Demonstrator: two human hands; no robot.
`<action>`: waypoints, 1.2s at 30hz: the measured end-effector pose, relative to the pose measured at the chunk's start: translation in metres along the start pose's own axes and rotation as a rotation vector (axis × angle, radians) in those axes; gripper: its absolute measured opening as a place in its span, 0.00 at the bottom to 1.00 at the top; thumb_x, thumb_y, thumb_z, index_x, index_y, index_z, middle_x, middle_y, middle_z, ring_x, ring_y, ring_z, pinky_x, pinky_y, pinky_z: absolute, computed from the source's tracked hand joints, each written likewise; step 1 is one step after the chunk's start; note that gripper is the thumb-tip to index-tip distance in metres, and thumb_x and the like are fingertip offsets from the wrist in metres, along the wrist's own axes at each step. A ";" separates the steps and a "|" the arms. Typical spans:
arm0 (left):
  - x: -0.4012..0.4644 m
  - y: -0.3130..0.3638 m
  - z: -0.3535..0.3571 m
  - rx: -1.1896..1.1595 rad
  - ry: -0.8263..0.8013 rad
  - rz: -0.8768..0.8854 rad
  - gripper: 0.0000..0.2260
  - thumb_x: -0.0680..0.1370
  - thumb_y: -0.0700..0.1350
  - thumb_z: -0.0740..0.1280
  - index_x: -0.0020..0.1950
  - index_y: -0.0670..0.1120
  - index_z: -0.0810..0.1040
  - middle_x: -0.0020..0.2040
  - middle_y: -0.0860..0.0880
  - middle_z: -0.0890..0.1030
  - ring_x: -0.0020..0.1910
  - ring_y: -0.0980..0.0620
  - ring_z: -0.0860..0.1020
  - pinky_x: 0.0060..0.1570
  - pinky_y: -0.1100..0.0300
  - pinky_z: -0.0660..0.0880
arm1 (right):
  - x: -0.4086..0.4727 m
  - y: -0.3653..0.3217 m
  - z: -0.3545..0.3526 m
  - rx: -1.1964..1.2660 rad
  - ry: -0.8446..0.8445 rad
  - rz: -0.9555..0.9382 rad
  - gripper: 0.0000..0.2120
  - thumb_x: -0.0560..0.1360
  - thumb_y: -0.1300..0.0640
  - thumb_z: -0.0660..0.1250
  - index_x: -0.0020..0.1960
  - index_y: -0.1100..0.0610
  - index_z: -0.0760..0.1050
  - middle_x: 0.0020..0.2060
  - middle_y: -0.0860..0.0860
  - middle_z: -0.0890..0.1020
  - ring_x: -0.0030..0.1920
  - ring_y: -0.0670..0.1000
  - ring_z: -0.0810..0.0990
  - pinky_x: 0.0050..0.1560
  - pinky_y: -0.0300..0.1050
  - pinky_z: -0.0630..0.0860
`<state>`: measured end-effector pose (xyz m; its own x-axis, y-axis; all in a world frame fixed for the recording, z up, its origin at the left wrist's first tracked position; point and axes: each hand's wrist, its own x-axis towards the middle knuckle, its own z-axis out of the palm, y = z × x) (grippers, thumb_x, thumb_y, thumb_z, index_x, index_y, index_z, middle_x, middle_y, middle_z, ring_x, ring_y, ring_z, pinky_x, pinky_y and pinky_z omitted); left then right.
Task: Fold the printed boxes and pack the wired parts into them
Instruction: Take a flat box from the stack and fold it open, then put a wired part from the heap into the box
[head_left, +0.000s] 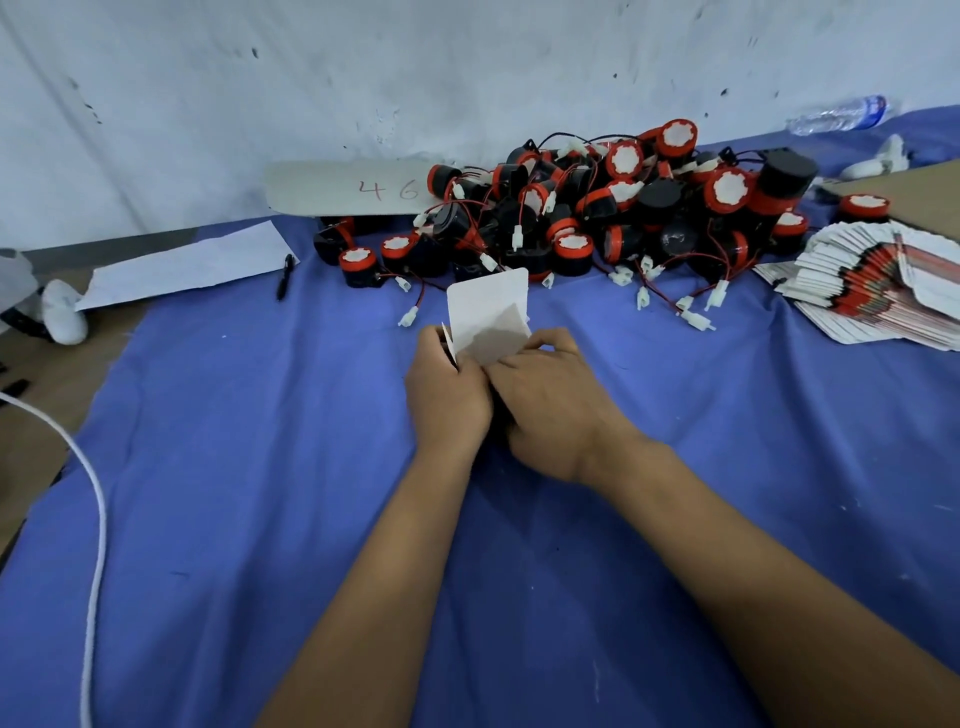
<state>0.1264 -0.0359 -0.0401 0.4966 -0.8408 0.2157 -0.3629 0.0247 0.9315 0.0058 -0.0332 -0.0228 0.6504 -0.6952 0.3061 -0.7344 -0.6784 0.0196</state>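
Observation:
A small box (487, 312) stands between my hands at the middle of the blue cloth, its white inner flap upright. My left hand (448, 387) grips the box's left side. My right hand (553, 400) holds its right side, fingers curled over the top edge. The lower part of the box is hidden behind my hands. A heap of black-and-red wired parts (597, 208) with white connectors lies just beyond. A fanned stack of flat printed boxes (872, 283) lies at the right.
Blue cloth (260, 467) covers the table. A white sheet (192, 270) and black pen (284, 275) lie at the left, a card marked 46 (353, 189) leans on the wall. A white cord (98, 519) runs along the left; a water bottle (841, 115) lies far right.

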 end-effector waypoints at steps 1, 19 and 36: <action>0.002 0.002 0.001 0.004 0.010 -0.028 0.09 0.78 0.35 0.60 0.53 0.47 0.75 0.44 0.58 0.80 0.44 0.53 0.79 0.42 0.60 0.75 | -0.002 0.005 0.001 0.120 0.065 -0.021 0.08 0.70 0.63 0.62 0.46 0.53 0.75 0.40 0.45 0.81 0.45 0.51 0.79 0.69 0.45 0.59; 0.028 0.005 0.005 0.232 0.011 -0.140 0.06 0.71 0.33 0.64 0.46 0.39 0.76 0.39 0.49 0.78 0.37 0.51 0.74 0.31 0.58 0.69 | 0.130 0.139 0.046 0.080 -0.102 0.345 0.34 0.78 0.62 0.65 0.80 0.59 0.56 0.80 0.57 0.60 0.81 0.59 0.51 0.77 0.60 0.59; 0.007 -0.011 -0.033 0.284 0.087 0.048 0.12 0.82 0.48 0.63 0.42 0.44 0.76 0.37 0.53 0.79 0.40 0.50 0.77 0.35 0.55 0.70 | 0.035 0.062 0.020 0.871 0.539 0.732 0.25 0.65 0.44 0.80 0.45 0.55 0.68 0.36 0.47 0.74 0.37 0.44 0.75 0.39 0.43 0.72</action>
<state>0.1601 -0.0242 -0.0396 0.5352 -0.7922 0.2934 -0.5873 -0.0993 0.8033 -0.0134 -0.1046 -0.0299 -0.1670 -0.9281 0.3327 -0.3834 -0.2497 -0.8892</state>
